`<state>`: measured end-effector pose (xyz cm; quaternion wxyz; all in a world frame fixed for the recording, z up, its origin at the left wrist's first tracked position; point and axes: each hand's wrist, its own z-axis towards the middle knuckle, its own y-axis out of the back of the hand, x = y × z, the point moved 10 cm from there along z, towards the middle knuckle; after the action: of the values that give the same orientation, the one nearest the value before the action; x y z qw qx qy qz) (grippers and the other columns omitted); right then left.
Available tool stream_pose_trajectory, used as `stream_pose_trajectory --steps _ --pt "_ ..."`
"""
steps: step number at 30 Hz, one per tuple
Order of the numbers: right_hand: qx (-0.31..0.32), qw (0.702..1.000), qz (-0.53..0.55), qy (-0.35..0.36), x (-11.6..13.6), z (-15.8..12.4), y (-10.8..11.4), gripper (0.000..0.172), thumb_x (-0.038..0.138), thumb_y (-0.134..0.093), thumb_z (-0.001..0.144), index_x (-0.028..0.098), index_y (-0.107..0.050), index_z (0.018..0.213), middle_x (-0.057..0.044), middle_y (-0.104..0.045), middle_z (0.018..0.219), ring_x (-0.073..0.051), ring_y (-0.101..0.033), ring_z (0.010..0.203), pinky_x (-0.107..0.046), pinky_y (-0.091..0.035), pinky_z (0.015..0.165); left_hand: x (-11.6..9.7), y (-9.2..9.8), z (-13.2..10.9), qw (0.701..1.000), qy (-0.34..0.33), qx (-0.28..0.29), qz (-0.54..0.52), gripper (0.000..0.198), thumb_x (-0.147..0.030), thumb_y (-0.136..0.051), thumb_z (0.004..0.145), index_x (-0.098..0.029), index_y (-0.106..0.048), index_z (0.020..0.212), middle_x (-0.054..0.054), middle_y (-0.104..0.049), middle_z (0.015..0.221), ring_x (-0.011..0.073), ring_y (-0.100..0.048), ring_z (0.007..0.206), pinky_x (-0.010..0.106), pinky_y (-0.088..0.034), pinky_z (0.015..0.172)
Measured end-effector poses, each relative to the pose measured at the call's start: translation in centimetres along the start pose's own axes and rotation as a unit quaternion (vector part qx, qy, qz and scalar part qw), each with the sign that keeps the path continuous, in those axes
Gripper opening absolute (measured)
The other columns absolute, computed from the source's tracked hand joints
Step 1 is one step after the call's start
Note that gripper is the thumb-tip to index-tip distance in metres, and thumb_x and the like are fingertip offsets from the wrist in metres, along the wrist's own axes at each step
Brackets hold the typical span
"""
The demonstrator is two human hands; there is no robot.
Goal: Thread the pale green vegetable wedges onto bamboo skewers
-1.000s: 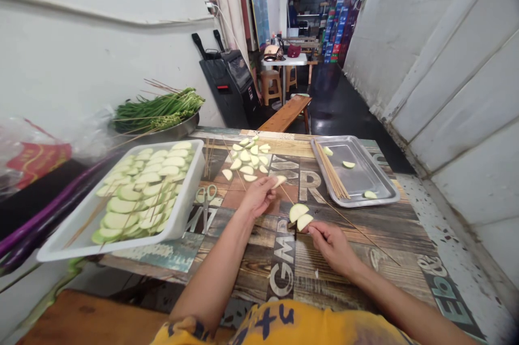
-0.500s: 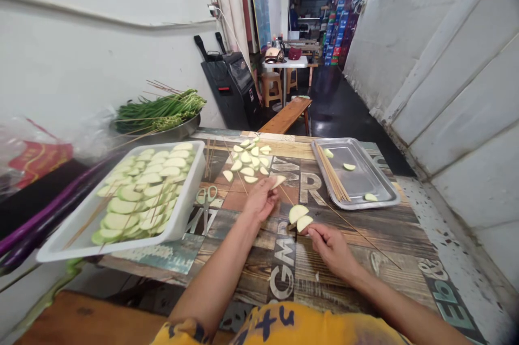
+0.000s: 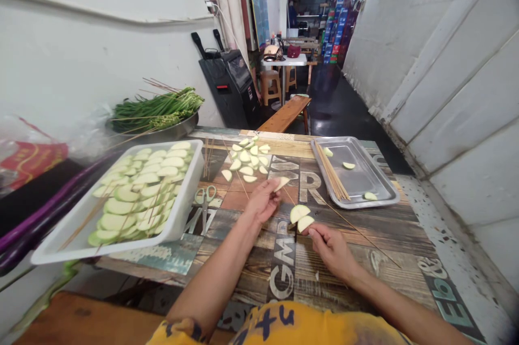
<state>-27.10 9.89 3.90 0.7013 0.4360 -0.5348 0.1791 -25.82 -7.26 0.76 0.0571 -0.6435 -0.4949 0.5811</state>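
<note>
My left hand [image 3: 263,200] pinches a pale, half-round vegetable slice [image 3: 283,184] between its fingertips, above the table. My right hand [image 3: 330,247] is closed at the near end of a thin skewer [image 3: 289,195], and two half-round slices with green rims [image 3: 300,214] sit on it. The skewer's tip points toward the slice in my left hand; whether they touch I cannot tell. Beyond my left hand lies a loose pile of cut slices [image 3: 245,156]. A white tub [image 3: 197,172] full of slices, some with skewers, stands to the left.
Scissors [image 3: 205,205] lie beside the tub. On the right, a metal tray [image 3: 365,172] holds a bundle of skewers [image 3: 333,174] and several slices. A single skewer [image 3: 360,234] lies across the table. Green stalks [image 3: 156,110] fill a bowl behind; purple eggplants [image 3: 44,226] lie far left.
My left hand has shifted slightly to the right, and the slice in it is tilted up a little more. My right hand stays nearly still. The whole view has moved slightly.
</note>
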Motion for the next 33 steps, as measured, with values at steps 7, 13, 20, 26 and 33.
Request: stream_pose_trajectory --steps 7,13,20,26,33 --pt "-0.001 1.0 0.013 -0.012 -0.8 0.1 0.0 0.035 0.037 -0.038 0.088 0.012 -0.061 0.083 0.004 -0.036 0.052 -0.009 -0.032 0.048 -0.021 -0.027 0.046 1.7 -1.0 -0.7 0.999 0.04 0.002 0.016 0.027 -0.02 -0.075 0.058 -0.011 -0.053 0.071 -0.004 -0.05 0.059 0.0025 -0.043 0.046 0.012 -0.029 0.039" --pt "-0.01 1.0 0.001 -0.009 -1.0 0.3 0.4 0.034 0.038 -0.038 0.088 0.013 -0.06 0.078 0.004 -0.035 0.052 -0.009 -0.032 0.048 -0.021 -0.025 0.046 2.1 -1.4 -0.9 0.999 0.028 0.0 0.032 0.028 -0.023 -0.076 0.057 -0.011 -0.054 0.071 -0.003 -0.051 0.06 0.0021 -0.043 0.045 0.013 -0.027 0.038" --pt "-0.031 0.999 -0.001 -0.015 -1.3 0.7 0.9 0.032 0.037 -0.04 0.087 0.013 -0.06 0.08 0.004 -0.035 0.052 -0.009 -0.032 0.048 -0.021 -0.025 0.046 4.5 -2.4 -1.4 0.994 0.063 0.018 0.082 0.029 -0.029 -0.075 0.057 -0.011 -0.058 0.071 0.0 -0.055 0.063 0.0041 -0.044 0.049 0.016 -0.03 0.043" --pt "-0.063 0.998 0.015 -0.008 -1.6 0.9 2.1 0.034 0.038 -0.04 0.087 0.012 -0.061 0.085 0.004 -0.036 0.051 -0.009 -0.034 0.048 -0.021 -0.026 0.046 -3.5 -2.4 -2.4 0.893 -0.217 -0.014 0.394 0.032 -0.044 -0.056 0.075 -0.015 -0.063 0.087 0.004 -0.061 0.074 0.0116 -0.052 0.064 0.023 -0.038 0.06" --pt "-0.079 0.996 0.036 -0.013 -1.7 0.8 2.8 0.035 0.04 -0.041 0.086 0.011 -0.061 0.085 0.005 -0.033 0.05 -0.009 -0.031 0.045 -0.021 -0.025 0.044 -6.1 0.3 -2.2 0.531 -0.16 -0.065 0.83 0.021 -0.033 -0.065 0.065 -0.014 -0.064 0.074 0.013 -0.061 0.079 0.0268 -0.054 0.084 0.034 -0.037 0.074"
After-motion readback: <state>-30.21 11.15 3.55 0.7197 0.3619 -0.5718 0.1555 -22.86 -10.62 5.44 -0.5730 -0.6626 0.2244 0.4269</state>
